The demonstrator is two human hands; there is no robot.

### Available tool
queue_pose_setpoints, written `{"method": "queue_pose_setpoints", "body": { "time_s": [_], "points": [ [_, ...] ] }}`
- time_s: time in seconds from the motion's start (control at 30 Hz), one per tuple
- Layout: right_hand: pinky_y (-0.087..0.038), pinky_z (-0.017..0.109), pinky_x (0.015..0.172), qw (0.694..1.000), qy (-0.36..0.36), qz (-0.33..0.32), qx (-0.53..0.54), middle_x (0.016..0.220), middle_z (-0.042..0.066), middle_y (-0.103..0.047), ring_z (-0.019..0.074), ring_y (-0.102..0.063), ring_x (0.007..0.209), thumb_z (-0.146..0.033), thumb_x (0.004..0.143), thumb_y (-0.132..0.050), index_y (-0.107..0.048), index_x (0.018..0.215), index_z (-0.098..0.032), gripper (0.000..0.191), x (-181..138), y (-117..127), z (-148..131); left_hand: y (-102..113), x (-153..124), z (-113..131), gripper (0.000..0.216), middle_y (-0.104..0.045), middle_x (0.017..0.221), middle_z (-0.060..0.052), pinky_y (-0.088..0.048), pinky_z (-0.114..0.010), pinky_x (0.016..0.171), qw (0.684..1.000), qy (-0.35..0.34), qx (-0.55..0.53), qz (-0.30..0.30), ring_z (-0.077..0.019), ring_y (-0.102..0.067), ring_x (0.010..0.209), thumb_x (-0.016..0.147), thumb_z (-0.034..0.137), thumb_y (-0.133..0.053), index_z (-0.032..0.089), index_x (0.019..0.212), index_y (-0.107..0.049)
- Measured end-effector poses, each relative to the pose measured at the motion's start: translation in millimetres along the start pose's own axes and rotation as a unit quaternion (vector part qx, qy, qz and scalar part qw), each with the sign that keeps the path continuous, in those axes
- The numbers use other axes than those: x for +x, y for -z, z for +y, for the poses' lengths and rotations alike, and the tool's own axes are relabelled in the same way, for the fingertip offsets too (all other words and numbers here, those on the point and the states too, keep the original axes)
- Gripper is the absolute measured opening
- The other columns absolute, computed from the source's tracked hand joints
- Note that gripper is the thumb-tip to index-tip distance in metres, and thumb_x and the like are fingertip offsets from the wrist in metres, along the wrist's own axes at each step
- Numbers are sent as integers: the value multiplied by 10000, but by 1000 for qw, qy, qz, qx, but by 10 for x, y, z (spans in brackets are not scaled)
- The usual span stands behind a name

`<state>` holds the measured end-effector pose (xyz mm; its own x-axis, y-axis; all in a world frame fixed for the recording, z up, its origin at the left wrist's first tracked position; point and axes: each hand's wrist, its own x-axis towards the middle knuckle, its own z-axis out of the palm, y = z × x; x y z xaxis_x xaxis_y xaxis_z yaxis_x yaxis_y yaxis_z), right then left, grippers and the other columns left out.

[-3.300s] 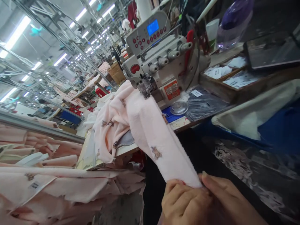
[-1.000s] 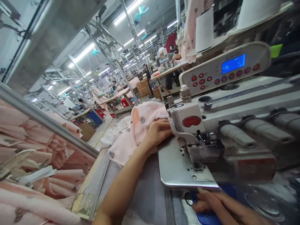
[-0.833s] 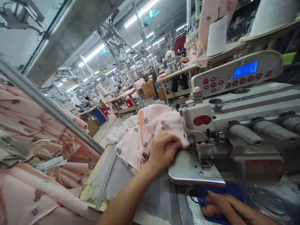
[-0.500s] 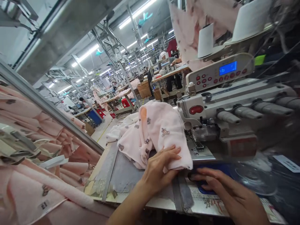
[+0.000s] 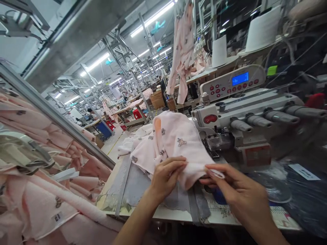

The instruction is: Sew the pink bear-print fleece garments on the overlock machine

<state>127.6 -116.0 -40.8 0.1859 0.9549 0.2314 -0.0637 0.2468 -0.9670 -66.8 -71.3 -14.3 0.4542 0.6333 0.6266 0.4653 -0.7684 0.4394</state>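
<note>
Now, left hand (image 5: pixel 166 175): to the front left of the sewing machine (image 5: pixel 247 109), thumb and fingertips pinched together on the near edge of the pink cloth (image 5: pixel 175 132).
Right hand (image 5: pixel 237 190): in front of the sewing machine, thumb and fingers closed on the right corner of the same cloth, a folded bit of edge poking out past them.
Pink cloth: just left of the sewing machine, dotted with small printed figures, its near edge held between both hands, the rest bunched behind them; whether it touches the machine, I cannot tell.
Table (image 5: pixel 176 214): under the sewing machine, with a grey cover (image 5: pixel 138 187) spread to the machine's left.
White tag (image 5: pixel 304 172): right front of the sewing machine, on a dark plastic sheet (image 5: pixel 304 207).
Screen (image 5: pixel 240 79): on top of the sewing machine, lit blue.
Thread cones (image 5: pixel 219 52): behind the sewing machine, two white ones.
Hanging cloth (image 5: pixel 182 51): behind the sewing machine and to its left, pink and printed.
Cloth heap (image 5: pixel 68 156): well left of the sewing machine, beside a metal rail (image 5: pixel 76 132).
</note>
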Motion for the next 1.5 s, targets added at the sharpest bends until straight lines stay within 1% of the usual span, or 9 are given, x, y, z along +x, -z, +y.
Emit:
{"method": "queue_pose_setpoints", "body": {
  "time_s": [0.2, 0.4, 0.53, 0.7, 0.87, 0.97, 1.27, 1.4, 1.5],
  "points": [
    [-635, 192, 604, 1000, -2, 19, 16, 742, 34, -743, 205, -737, 625, -484, 839, -743, -733, 922, -192, 304, 95, 205, 126, -192, -43, 148, 377, -706, 1271, -83, -367, -536, 1201, 996, -5, 92, -11, -276, -614, 1275, 865, 350, -762, 213, 1202, -662],
    [-621, 165, 633, 999, -14, 48, 15, 752, 18, -744, 182, -737, 644, -455, 854, -731, -745, 928, -208, 258, 70, 216, 53, -103, -43, 12, 351, -671, 1359, -35, -392, -457, 1195, 997, 7, 14, -81, -211, -561, 1356, 956, 174, -603, 284, 1286, -652],
    [-604, 169, 674, 997, -44, 57, 32, 766, -5, -742, 172, -739, 681, -438, 880, -708, -725, 947, -216, 233, -4, 184, -16, 45, 7, 38, 358, -581, 1456, -3, -244, -560, 1248, 984, 87, -7, -157, -233, -465, 1437, 1003, 317, -561, 365, 1355, -609],
    [-610, 229, 717, 997, -59, 27, 39, 802, 22, -745, 198, -738, 721, -456, 889, -707, -706, 1089, -181, 341, 0, 210, 31, 58, 146, 210, 232, -715, 1286, 15, -218, -498, 1251, 975, 184, -55, -108, -231, -584, 1325, 1003, 346, -557, 329, 1136, -746],
    [-568, 234, 684, 998, -46, -42, 8, 789, -17, -727, 184, -693, 693, -546, 827, -738, -563, 1319, -217, 617, 80, 253, 50, 19, 348, 347, 339, -627, 688, 26, -459, -315, 926, 983, 160, 50, -81, -144, -612, 704, 1024, 329, -475, 192, 740, -597],
    [-457, 204, 708, 997, -32, -54, -51, 834, -42, -704, 151, -618, 754, -479, 834, -771, -666, 1211, -260, 449, 89, 269, -19, -19, 406, 444, 269, -539, 691, 26, -397, -240, 668, 988, 85, 106, -71, -128, -540, 659, 1029, 293, -448, 198, 790, -526],
    [-453, 167, 549, 938, -163, -281, 123, 655, 32, -698, 127, -637, 536, -413, 787, -683, -734, 702, -151, 280, -284, 88, 74, 110, 683, 606, 316, -479, 620, 47, -319, -237, 596, 985, 72, 107, -111, -96, -464, 579, 1012, 308, -515, 195, 716, -501],
    [-521, 168, 577, 960, -157, -211, 94, 718, 28, -720, 148, -681, 603, -392, 831, -703, -748, 785, -180, 222, -288, 269, 280, 24, 765, 491, 303, -546, 648, 34, -331, -243, 609, 980, 81, 115, -139, -114, -518, 612, 1009, 320, -522, 196, 732, -531],
    [-565, 167, 694, 997, -33, -65, -22, 882, -3, -751, 181, -725, 788, -367, 847, -752, -792, 950, -270, 147, -350, 519, 421, -57, 753, 459, 279, -607, 700, 20, -339, -244, 624, 979, 85, 109, -151, -123, -561, 650, 1013, 323, -513, 194, 772, -570]
  ]
}}
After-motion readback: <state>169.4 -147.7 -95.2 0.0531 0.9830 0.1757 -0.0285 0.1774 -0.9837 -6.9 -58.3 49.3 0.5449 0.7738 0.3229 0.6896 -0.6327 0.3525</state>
